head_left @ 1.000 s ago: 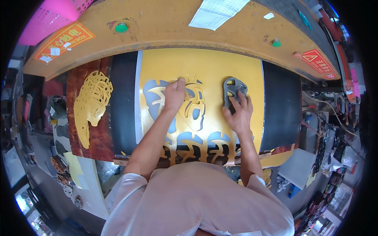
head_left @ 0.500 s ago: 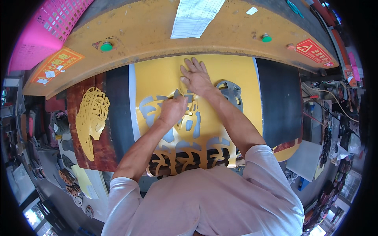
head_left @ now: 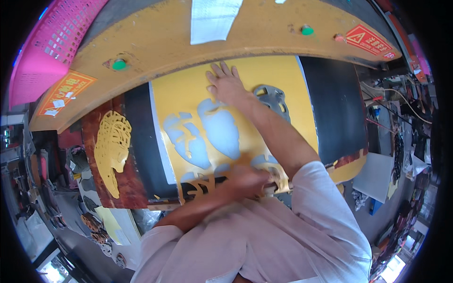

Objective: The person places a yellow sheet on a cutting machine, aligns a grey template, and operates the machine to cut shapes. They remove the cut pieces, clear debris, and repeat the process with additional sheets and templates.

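A yellow sheet (head_left: 278, 70) lies over a pale layer on the work table. Shoe-sole-shaped openings in it show pale grey below. My right hand (head_left: 227, 87) rests flat with fingers spread near the sheet's far edge. Just right of that forearm sits a dark grey cutting die (head_left: 272, 100), partly covered by the arm. My left hand (head_left: 252, 181) is close to my body, above the sheet's near, cut-out edge (head_left: 193, 186). It is smeared by motion, so its fingers and anything in them cannot be made out.
A pile of yellow cut-out scraps (head_left: 112, 146) lies on the reddish-brown board at left. Black mats (head_left: 335, 108) flank the sheet. Across the far side runs a yellow machine beam (head_left: 155, 42) with green buttons (head_left: 119, 64). A pink basket (head_left: 56, 56) stands at upper left.
My left hand has swept from the sheet's middle down toward my body. The yellow webbing in the middle opening is gone, baring the pale layer. My right hand stays planted while the view shifts slightly.
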A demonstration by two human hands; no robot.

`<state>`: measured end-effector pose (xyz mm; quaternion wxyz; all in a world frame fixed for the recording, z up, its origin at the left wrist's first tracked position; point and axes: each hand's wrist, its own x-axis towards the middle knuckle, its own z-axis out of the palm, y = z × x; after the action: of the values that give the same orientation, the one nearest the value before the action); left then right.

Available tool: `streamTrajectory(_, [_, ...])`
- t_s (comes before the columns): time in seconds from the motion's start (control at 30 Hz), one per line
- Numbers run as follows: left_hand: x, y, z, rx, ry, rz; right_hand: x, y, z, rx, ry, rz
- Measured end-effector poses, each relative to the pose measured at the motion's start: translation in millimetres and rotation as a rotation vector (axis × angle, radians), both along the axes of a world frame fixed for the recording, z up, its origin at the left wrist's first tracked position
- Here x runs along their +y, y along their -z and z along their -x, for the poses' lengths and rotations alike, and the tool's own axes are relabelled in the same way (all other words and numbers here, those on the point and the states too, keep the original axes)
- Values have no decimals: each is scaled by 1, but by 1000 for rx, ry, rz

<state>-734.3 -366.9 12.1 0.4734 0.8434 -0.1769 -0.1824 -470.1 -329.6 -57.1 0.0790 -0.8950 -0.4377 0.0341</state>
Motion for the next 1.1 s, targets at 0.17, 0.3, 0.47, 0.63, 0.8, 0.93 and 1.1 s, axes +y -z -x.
streamTrajectory(0.17, [108,3,15,325,-687,676,-10,-46,-11,352,-38,-128])
streamTrajectory(0.3, [135,-3,34,397,-754,790,-52,-91,36,899,-2,-657])
streamTrajectory(0.47, [121,-2,50,384,-791,813,-73,-79,116,1279,-81,-564])
streamTrajectory(0.63, [122,7,59,306,-820,703,-83,-65,129,1945,-50,-630])
streamTrajectory(0.8, [114,-2,62,423,-979,909,-90,-70,154,1796,-110,-800])
streamTrajectory(0.93, [103,-10,70,450,-939,831,-86,-78,180,1403,-42,-734])
streamTrajectory(1.1, [97,-7,83,428,-932,851,-85,-81,206,1261,-16,-820])
